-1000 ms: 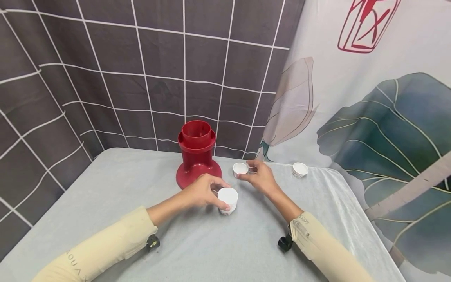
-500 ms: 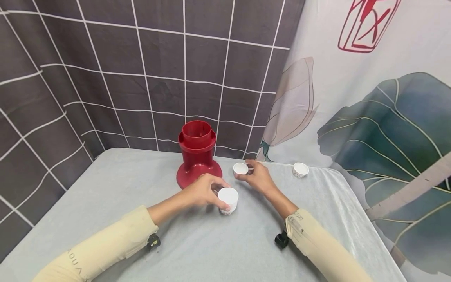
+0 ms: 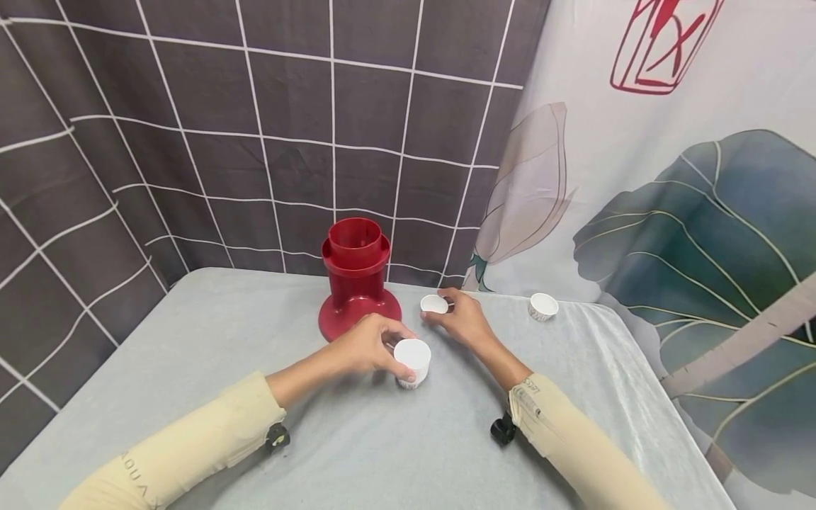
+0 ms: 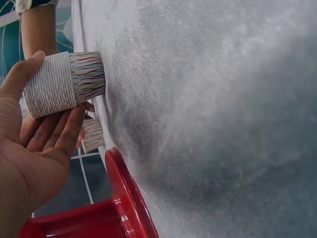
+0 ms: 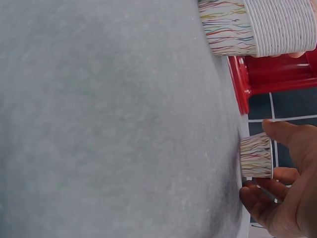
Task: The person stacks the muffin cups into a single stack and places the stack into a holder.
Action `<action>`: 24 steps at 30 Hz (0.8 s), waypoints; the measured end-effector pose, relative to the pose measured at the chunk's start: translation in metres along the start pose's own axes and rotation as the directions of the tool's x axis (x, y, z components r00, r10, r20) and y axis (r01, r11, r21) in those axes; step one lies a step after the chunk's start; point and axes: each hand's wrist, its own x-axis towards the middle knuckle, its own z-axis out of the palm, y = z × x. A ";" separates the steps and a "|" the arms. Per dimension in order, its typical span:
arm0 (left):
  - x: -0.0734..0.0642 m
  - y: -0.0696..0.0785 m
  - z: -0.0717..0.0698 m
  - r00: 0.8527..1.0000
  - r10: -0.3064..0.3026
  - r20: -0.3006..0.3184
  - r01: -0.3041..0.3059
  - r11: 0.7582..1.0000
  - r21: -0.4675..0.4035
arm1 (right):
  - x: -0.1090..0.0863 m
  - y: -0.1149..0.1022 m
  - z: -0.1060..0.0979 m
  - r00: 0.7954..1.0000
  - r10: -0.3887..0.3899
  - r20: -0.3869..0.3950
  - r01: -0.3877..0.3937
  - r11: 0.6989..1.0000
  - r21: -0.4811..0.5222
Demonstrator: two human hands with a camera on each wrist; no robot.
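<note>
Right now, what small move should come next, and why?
I'd probably loosen the right hand and ease it off the single cup. That cup looks upright on the grey cloth, between thumb and fingers, another cup stands alone farther right, and the left hand has the cup stack.

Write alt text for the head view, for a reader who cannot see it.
A person's left hand grips a stack of white cups, the right hand a single cup farther back on grey cloth. A red stand is behind the left hand; another cup stands at right.
</note>
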 end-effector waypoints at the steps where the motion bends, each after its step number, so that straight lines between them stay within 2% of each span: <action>1: 0.000 0.000 0.000 1.000 -0.002 -0.001 0.002 1.000 -0.001 | 0.003 0.006 0.003 1.000 -0.008 -0.009 0.008 1.000 -0.010; 8: -0.001 -0.001 0.000 1.000 -0.002 0.001 0.002 1.000 -0.006 | 0.012 0.031 0.014 1.000 0.003 -0.013 -0.003 1.000 -0.004; 12: 0.000 -0.001 0.000 1.000 -0.005 0.006 0.005 1.000 -0.011 | 0.018 0.052 0.020 0.998 -0.045 -0.040 0.044 0.999 -0.015; 15: -0.001 -0.001 0.000 1.000 -0.006 0.006 0.006 1.000 -0.008 | 0.016 0.055 0.019 0.996 -0.078 -0.050 0.077 0.997 -0.010; 16: -0.001 -0.001 0.000 1.000 -0.005 0.005 0.005 1.000 -0.005 | 0.014 0.053 0.018 0.995 -0.086 -0.056 0.086 0.996 -0.012; 20: -0.001 -0.001 0.000 1.000 -0.005 0.001 0.005 1.000 0.000 | -0.009 0.017 -0.003 0.997 -0.068 -0.042 0.070 0.997 0.030; 23: -0.001 0.000 0.000 1.000 -0.009 -0.002 0.009 1.000 -0.003 | -0.027 -0.014 -0.019 0.999 -0.026 -0.021 0.027 0.998 0.053; 24: -0.001 0.001 0.000 1.000 -0.010 -0.002 0.010 1.000 -0.002 | -0.030 -0.017 -0.022 1.000 -0.014 -0.019 0.015 0.999 0.048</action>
